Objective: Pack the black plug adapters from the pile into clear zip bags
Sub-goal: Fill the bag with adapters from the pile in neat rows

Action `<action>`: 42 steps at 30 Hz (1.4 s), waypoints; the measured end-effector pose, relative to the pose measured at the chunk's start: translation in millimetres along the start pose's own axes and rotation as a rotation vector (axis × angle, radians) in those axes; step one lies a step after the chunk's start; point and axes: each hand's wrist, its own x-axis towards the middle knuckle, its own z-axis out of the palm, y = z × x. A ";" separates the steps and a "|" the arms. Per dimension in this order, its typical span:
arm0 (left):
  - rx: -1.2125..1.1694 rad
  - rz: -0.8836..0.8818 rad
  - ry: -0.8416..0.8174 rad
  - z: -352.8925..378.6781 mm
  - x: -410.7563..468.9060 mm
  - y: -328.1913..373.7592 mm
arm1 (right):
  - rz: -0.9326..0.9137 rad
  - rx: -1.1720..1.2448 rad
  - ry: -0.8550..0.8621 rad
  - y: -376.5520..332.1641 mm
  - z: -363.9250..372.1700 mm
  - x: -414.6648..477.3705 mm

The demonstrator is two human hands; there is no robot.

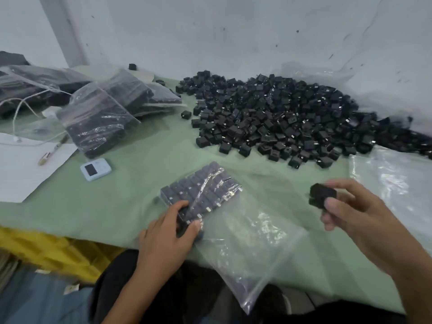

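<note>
A big pile of black plug adapters (275,115) covers the back right of the green table (145,164). In front of me lies a clear zip bag (245,235), its far end filled with neat rows of adapters (201,190). My left hand (168,232) grips the near edge of those rows through the bag, fingers curled over them. My right hand (350,213) hovers to the right of the bag and pinches black adapters (322,195) between thumb and fingers.
Several filled bags (100,120) are heaped at the back left. A small pale blue device (95,169), a white sheet (21,167) with a pen (52,150) and a white cord lie at the left. A stack of clear bags (397,183) lies at the right edge.
</note>
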 end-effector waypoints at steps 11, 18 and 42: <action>-0.016 0.006 -0.022 -1.3 2.0 -0.1 | 0.432 0.428 0.093 57.2 98.9 -82.9; -0.003 0.002 -0.027 -1.8 2.0 1.6 | 0.497 0.861 0.148 58.1 147.0 -17.2; 0.030 0.044 0.009 4.2 0.0 -3.8 | 0.143 -0.191 -0.049 85.6 177.5 23.7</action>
